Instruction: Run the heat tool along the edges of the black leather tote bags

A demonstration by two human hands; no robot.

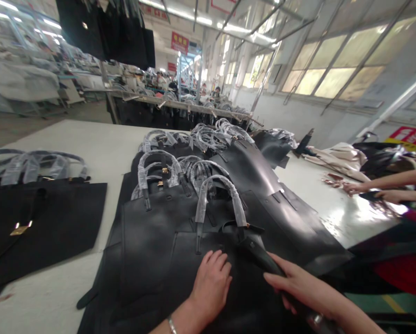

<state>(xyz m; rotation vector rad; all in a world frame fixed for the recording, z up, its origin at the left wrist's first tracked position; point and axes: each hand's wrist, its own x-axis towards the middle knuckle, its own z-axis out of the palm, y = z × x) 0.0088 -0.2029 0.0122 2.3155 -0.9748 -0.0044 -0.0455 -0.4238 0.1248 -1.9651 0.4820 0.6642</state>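
Observation:
A black handbag panel [194, 278] lies flat in front of me, its looped handle [225, 185] wrapped in clear plastic. My left hand [213, 278] rests palm down on this panel just below the handle, fingers laid out and lightly bent, holding nothing. On the right, my right hand [287, 283] is closed round a long black strap [259, 255]. The strap's far end reaches the base of the handle, and a shiny metal fitting shows below the hand. My right fingertips are partly hidden behind the strap.
More black bag panels with wrapped handles [208, 137] are stacked beyond. Another black bag [44, 218] with a gold clasp lies left on the pale table [99, 139]. At right, a co-worker's hands [385, 192] work near small metal parts. Black pieces [106, 32] hang overhead.

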